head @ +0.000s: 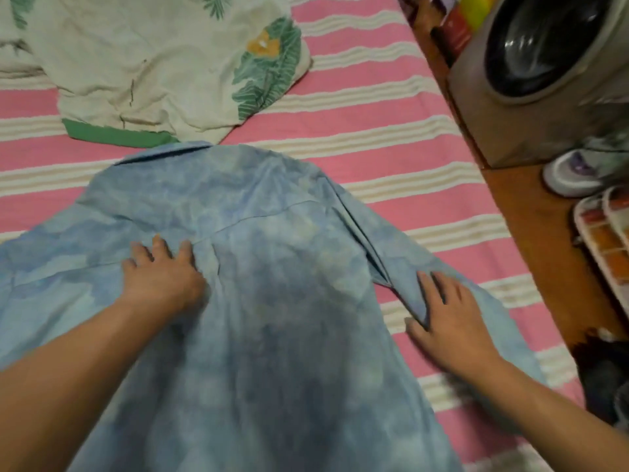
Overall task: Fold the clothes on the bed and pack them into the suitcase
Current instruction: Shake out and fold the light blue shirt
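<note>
My left hand [163, 277] lay flat and open on the blue shirt [258, 301] spread back-up on the bed [391, 131], my right hand [449, 318] open on its sleeve [418, 267], which I judged wanted smoothing before folding it squarely inward.

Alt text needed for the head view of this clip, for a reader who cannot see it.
A person's left hand and right hand press flat on a blue shirt spread back-up on a pink striped bed, the right hand on its sleeve. A cream leaf-print garment lies beyond the collar; no suitcase is visible.
</note>
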`<state>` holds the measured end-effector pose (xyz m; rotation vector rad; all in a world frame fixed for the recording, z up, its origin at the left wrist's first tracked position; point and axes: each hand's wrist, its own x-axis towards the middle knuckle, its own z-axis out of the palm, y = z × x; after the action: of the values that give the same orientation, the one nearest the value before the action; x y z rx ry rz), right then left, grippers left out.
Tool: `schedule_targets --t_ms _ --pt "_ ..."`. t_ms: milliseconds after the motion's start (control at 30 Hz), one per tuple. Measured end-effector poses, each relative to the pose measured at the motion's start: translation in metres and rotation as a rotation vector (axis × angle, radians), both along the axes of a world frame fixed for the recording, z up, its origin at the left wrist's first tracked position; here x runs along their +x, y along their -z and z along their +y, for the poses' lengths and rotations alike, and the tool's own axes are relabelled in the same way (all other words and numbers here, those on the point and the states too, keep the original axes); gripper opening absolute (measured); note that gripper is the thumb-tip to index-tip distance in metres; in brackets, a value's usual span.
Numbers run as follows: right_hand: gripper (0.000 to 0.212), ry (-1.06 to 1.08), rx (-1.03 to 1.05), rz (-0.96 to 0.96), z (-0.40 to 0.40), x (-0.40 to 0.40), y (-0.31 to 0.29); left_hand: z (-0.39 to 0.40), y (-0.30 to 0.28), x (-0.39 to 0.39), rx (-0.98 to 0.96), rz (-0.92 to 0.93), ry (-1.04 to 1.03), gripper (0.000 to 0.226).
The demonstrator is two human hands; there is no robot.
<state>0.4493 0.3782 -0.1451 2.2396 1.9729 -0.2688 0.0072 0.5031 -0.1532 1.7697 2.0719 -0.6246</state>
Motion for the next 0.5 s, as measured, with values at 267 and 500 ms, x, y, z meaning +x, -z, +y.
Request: schedule_targets --t_ms 267,500 --pt "0.030 0.315 -0.181 -0.012 0.023 0.080 -0.077 -0.123 -0.016 0.162 0.071 -0.357 0.391 0.082" --pt "0.034 0.426 -0.443 -0.281 0.145 0.238 -0.151 -0.104 -0.018 0.212 0.078 -0.255 0.256 0.055"
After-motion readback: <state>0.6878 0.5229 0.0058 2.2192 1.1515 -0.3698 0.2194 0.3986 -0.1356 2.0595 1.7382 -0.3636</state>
